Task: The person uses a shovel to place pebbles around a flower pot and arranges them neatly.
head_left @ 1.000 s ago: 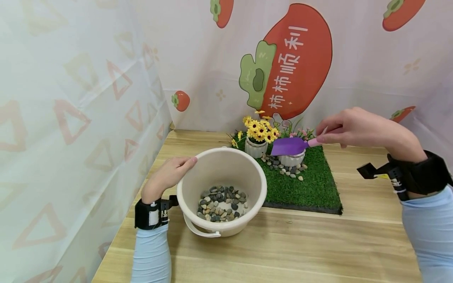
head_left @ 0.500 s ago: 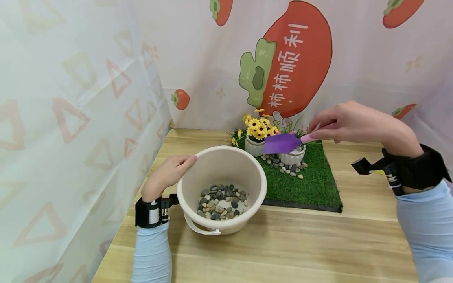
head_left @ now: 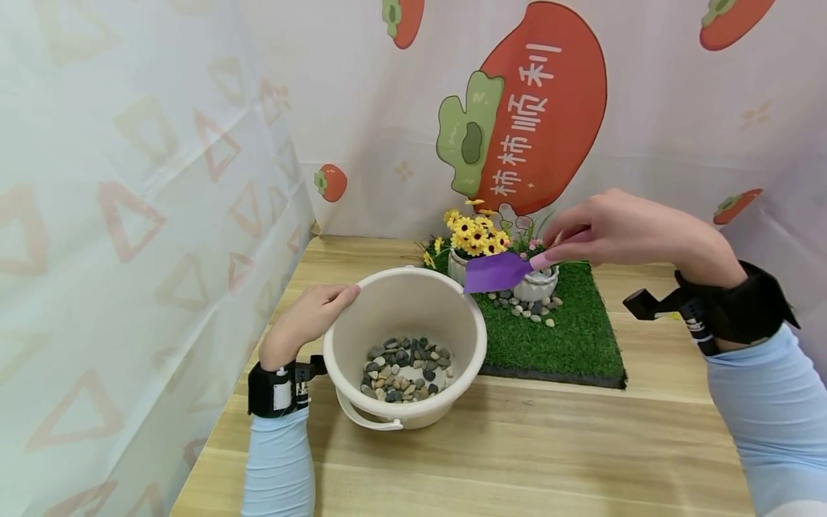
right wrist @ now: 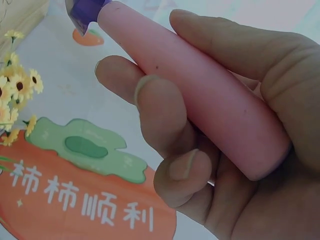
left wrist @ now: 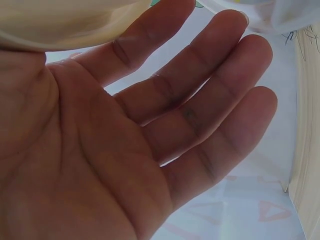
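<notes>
Purple-bladed plastic trowel with a pink handle (head_left: 500, 271) was held in the air by the right hand (head_left: 620, 230), its long axis running nearly level from right to left, the blade pointing left and slightly down toward the bucket's far rim. In the right wrist view the fingers (right wrist: 160, 120) curled round the tapered pink handle (right wrist: 200, 100), with the thumb lying along its other side. The blade hung just above the gap between the bucket and the small pale pots, touching neither as far as the head view showed.

The left hand (head_left: 306, 319) rested on the left rim of the cream round plastic bucket (head_left: 349, 373), fingers straight and relaxed against it; the left wrist view showed an open palm (left wrist: 100, 150) with the fingers spread and the pale bucket wall at the top edge. Grey, tan and dark pebbles (head_left: 405, 370) lay in the bucket's bottom.

Behind the bucket, a square mat of green artificial grass (head_left: 562, 345) lay on the wooden tabletop (head_left: 517, 459). On it stood two small white ribbed pots: one with yellow artificial flowers (head_left: 474, 237), the other (head_left: 536, 287) partly hidden by the trowel. More loose pebbles (head_left: 523, 307) were scattered on the grass in front of the pots.
</notes>
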The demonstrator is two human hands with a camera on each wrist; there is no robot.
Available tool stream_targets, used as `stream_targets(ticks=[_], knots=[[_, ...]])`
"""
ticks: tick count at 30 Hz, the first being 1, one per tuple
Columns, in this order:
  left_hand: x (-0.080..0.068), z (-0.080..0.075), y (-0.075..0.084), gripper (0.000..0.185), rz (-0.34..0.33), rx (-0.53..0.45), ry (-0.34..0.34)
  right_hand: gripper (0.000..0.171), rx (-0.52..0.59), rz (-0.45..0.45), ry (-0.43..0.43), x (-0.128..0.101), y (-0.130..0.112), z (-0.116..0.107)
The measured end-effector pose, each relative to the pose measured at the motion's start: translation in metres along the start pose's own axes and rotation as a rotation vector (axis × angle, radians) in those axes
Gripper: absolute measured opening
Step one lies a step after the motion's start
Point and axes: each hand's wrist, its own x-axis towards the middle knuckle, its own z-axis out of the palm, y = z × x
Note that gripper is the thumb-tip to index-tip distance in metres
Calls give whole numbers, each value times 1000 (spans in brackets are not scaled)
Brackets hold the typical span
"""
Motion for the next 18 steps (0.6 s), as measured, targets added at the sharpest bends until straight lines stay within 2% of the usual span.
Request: stream_targets(ticks=[3,18], knots=[[0,-1,2,45,4,-1,-2,7,-4,-49,-7,3,-2,2],[-3,-1,1,43,41,14,15,14,17,-162,-78,26,-19,16]])
